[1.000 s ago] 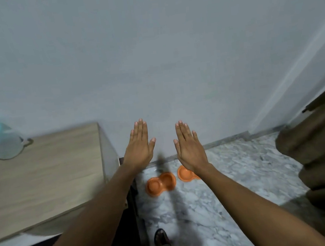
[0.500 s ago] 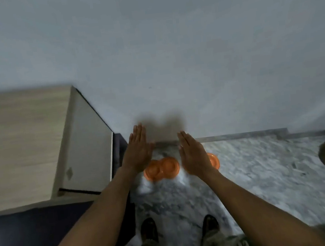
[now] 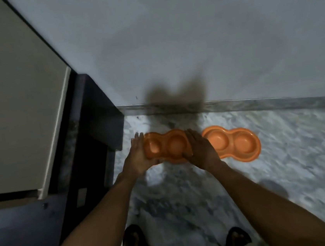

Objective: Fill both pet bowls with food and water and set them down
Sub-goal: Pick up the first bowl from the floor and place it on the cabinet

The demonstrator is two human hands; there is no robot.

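1. Lowered since half a second earlier, both hands are now seen at floor level against the ends of one bowl. The wooden cabinet top has been lost from view.
2. Beyond the fingertips, a grey wall (image 3: 188,39) is shown, darkened by the hands' shadow. A pale cabinet side (image 3: 13,99) and its dark plinth (image 3: 96,120) are seen outside the left hand.
3. Beneath the grip lies a marble floor (image 3: 283,159), on which both orange bowls are set, close to the skirting.
4. Between the hands sits the first double bowl (image 3: 166,148), and both wells appear empty. The second double bowl (image 3: 233,144) is placed just outside the right hand; whether the two rims touch cannot be told.
5. The left hand (image 3: 138,158) is laid against one end with fingers straight and the thumb along the near edge. The right hand (image 3: 201,150) is laid flat against the other end. No fingers are seen curled round the rim, so the bowl is pressed between the palms rather than clutched.
6. A lift for filling is judged to be in hand. Thumbs are best hooked under the near rim and the bowl kept level. Smooth plastic may slip, and the second bowl could be knocked by the back of the right hand.
7. No brand or writing can be read; a small pale patch (image 3: 81,196) near the left forearm bears nothing legible.
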